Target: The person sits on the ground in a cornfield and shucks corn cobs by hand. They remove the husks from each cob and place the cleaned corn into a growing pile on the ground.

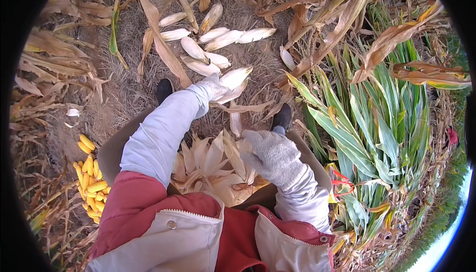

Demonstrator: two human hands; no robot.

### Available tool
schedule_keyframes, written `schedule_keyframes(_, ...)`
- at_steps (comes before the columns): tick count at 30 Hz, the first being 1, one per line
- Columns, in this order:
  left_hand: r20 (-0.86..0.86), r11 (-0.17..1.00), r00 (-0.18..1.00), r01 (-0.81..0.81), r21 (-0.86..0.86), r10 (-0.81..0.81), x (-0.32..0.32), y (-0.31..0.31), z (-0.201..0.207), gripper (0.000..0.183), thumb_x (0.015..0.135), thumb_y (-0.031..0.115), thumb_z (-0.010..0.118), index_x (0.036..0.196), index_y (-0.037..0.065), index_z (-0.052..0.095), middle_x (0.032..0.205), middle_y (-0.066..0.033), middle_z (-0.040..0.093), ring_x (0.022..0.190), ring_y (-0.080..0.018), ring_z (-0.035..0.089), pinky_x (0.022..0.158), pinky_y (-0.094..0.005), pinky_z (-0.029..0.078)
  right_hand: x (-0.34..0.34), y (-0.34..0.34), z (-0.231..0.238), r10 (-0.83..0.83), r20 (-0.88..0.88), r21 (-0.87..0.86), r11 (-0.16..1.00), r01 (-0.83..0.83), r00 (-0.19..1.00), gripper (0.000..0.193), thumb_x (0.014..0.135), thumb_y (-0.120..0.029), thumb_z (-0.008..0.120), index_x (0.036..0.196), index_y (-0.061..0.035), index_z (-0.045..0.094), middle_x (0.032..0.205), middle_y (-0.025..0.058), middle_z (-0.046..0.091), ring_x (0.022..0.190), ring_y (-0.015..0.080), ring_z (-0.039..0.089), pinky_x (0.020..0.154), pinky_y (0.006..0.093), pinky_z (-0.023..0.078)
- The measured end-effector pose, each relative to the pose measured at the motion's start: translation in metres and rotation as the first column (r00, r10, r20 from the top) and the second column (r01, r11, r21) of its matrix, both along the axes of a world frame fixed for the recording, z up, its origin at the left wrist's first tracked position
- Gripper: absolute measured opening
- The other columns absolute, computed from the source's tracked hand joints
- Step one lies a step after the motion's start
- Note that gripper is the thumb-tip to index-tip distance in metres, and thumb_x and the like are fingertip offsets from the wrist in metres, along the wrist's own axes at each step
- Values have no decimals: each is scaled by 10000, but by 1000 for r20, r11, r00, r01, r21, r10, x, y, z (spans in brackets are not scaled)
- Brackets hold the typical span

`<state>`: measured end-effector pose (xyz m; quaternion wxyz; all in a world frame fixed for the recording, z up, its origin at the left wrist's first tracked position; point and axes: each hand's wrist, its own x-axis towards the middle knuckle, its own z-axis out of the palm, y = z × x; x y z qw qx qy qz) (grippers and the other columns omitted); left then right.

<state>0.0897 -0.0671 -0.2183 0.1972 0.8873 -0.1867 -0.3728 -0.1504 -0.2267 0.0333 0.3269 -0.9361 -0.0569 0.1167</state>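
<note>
Head view: gloved left hand (215, 87) gripping the near end of an unhusked ear (235, 78), pale husk on, tip pointing away to upper right; held ear lies just beyond the space between the two shoes. Gloved right hand (273, 154) over the right thigh, fingers partly bent; cannot tell whether its palm holds anything. Loose husks (210, 163) heaped between the legs. More unhusked ears (214, 35) on the ground ahead. Bare yellow cobs (91, 187) piled at left, green leaves (367, 123) at right.

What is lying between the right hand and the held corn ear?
Between the right hand and the corn ear, the head view shows dry leaf strips.
</note>
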Motion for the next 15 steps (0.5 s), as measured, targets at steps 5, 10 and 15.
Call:
schedule_keyframes(5, -300, 928, 953, -157, -337, 53, -69, -3, 188, 646, 809, 318, 748, 1274, -58, 505, 1166, -206, 629, 1057, -258, 613, 921, -349, 484, 0, -19, -9, -487, 162, 216, 866, 450, 858, 466, 875, -312, 636, 1191, 26, 585, 1017, 181, 664, 971, 350, 643, 840, 426, 505)
schedule_keyframes(10, 26, 752, 1000, 18, -659, -1, -114, 38, 238, 559, 867, 304, 695, 1295, -8, 518, 1218, -147, 622, 1112, -220, 583, 969, -337, 460, 23, 6, -25, -484, -253, 853, 298, 429, 838, 494, 967, -341, 576, 1311, 12, 534, 1220, 120, 614, 1108, 179, 564, 988, 301, 433)
schedule_keyframes(15, 91, 550, 994, 45, -834, 56, -134, 42, 249, 347, 929, 248, 631, 1184, 15, 594, 1022, -129, 664, 938, -245, 634, 879, -373, 508, 29, 33, -75, -66, -86, 843, -537, 37, 994, 604, 1022, -504, 345, 1433, -64, 395, 1373, 123, 511, 1238, 270, 497, 1094, 379, 363)
